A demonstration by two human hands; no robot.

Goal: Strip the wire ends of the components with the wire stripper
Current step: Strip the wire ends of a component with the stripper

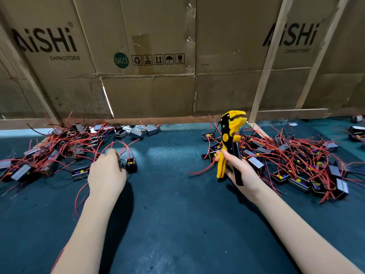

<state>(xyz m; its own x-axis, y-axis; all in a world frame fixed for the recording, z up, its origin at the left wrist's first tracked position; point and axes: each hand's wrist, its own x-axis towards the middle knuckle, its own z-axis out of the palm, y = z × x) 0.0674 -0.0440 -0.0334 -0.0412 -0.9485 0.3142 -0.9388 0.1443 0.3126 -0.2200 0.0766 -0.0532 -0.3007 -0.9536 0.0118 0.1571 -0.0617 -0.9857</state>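
Right hand (240,171) grips upright wire stripper (229,139); left hand (107,171) curls over a component (131,164).

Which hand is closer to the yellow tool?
The right hand. It grips the tool by its handles. The left hand is far across the mat, reaching into the other pile.

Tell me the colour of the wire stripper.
Yellow and black wire stripper, gripped by the right hand; head view.
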